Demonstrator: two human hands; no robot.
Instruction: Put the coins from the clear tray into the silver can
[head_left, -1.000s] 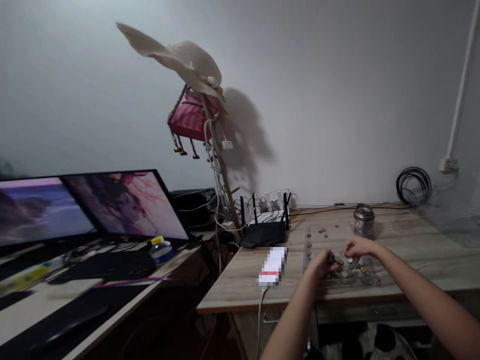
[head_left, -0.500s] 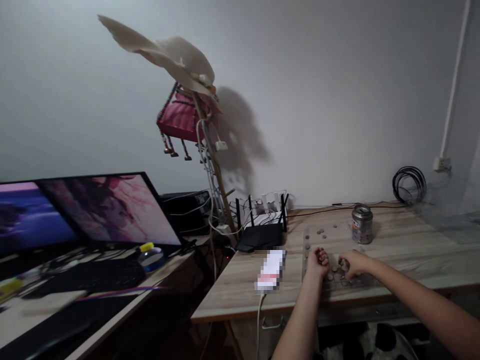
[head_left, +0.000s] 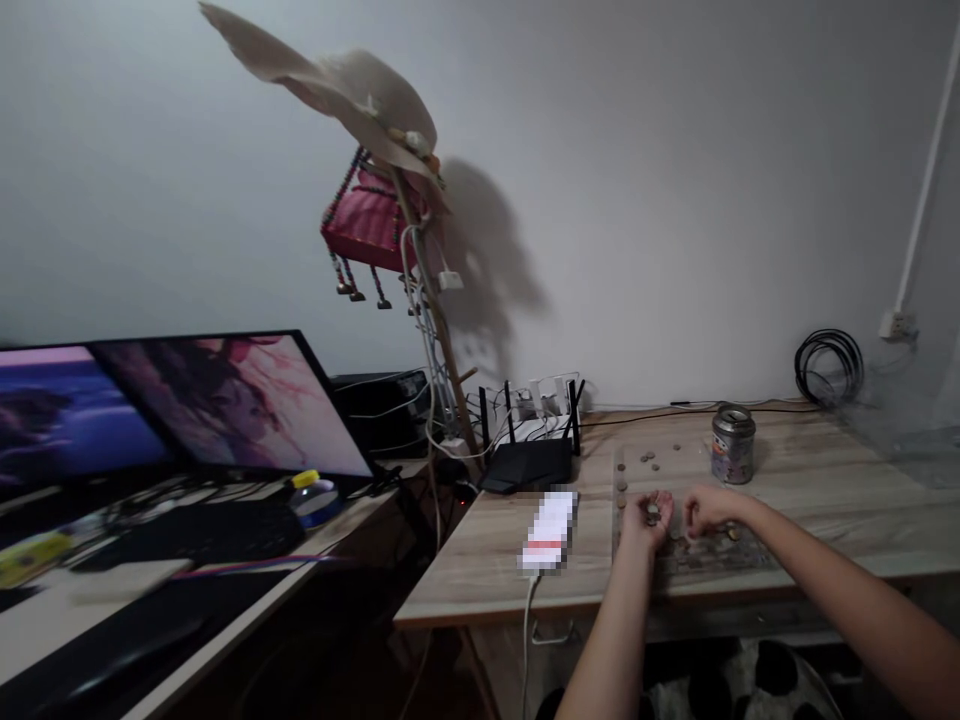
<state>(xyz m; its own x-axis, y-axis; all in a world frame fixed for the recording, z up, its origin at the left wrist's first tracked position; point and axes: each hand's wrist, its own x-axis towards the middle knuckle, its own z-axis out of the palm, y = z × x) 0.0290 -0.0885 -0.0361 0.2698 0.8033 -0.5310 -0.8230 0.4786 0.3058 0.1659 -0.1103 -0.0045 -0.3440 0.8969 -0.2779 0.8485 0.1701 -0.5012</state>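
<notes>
My left hand (head_left: 648, 524) is turned palm up above the table, its fingers curled round several coins (head_left: 653, 513) lying in the palm. Just right of it, my right hand (head_left: 709, 508) is closed with fingertips together, pointing down and left. Whether a coin sits in that pinch is hidden. More coins (head_left: 649, 457) lie scattered behind and below the hands, on what looks like a clear plastic sheet or tray (head_left: 616, 465). A grey can-shaped tin (head_left: 733, 452) with a printed picture stands upright behind my right hand.
Left of my hands lies a pixelated phone-like device (head_left: 550, 530) on a white cable. Behind it are a black router (head_left: 529, 465) and tangled wires. A coiled black cable (head_left: 829, 367) rests against the wall. Two monitors (head_left: 240, 405) stand on the left desk.
My left hand has loosened from a fist, so the coins in its palm show. My right hand has risen slightly and stays beside it. The whole view has shifted a little.
</notes>
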